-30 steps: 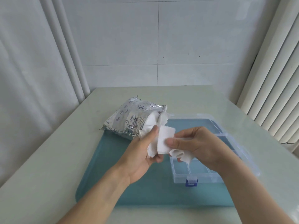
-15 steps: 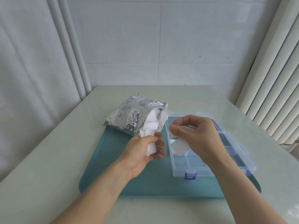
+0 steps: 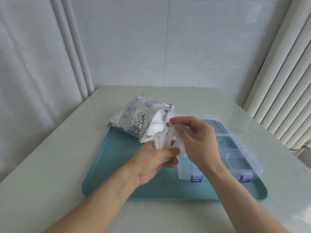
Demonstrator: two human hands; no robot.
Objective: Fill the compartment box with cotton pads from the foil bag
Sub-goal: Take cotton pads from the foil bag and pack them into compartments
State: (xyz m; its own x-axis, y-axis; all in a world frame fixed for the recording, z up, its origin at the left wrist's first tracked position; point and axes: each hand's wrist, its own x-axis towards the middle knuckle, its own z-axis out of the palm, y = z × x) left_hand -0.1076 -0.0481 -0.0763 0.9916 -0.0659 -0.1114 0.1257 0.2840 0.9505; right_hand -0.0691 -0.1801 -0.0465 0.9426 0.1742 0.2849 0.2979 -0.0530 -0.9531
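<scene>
The left hand (image 3: 156, 158) holds a small stack of cotton pads (image 3: 161, 142). The right hand (image 3: 193, 140) pinches one pad; it should drop it flat into the compartment box (image 3: 235, 153).

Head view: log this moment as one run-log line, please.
left hand: holds cotton pad stack | right hand: pinches one pad | foil bag: open, on tray | compartment box: visible compartments unfilled

Crinkled shiny silver foil bag (image 3: 134, 118) (printed in blue), soft matt white cotton pads (image 3: 158, 127), clear glossy plastic compartment box (image 3: 235, 153), smooth matt teal plastic tray (image 3: 117, 165).
</scene>
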